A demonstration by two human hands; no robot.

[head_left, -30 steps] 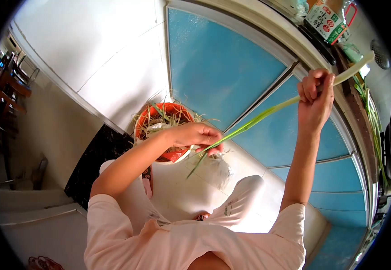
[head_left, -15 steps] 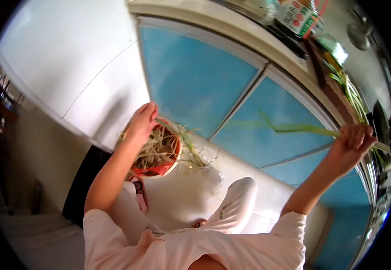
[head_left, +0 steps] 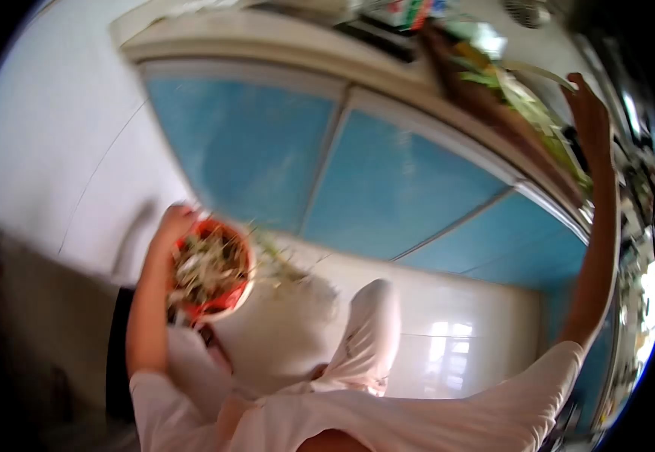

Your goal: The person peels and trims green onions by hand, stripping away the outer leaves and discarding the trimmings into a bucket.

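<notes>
My right hand (head_left: 583, 102) reaches over the counter at the upper right, closed on the pale end of a green onion stalk (head_left: 534, 70). Beneath it, a pile of green onions (head_left: 531, 109) lies along a dark brown board (head_left: 467, 94). At the lower left my left hand (head_left: 179, 218) is at the far left rim of an orange-red bin (head_left: 246, 252). Dry leaves and peelings (head_left: 210, 264) fill this bin. The left fingers are blurred, and whether they hold anything does not show.
Blue cabinet doors (head_left: 410, 188) run below the counter edge (head_left: 282, 56). A labelled bottle (head_left: 396, 11) stands on the counter near the top. Some loose green leaves and a clear bag (head_left: 308, 290) lie on the floor right of the bin.
The view has turned towards the right. My right hand has carried the stalk away from my left hand to the counter. My left hand has moved from the stalk to the bin.
</notes>
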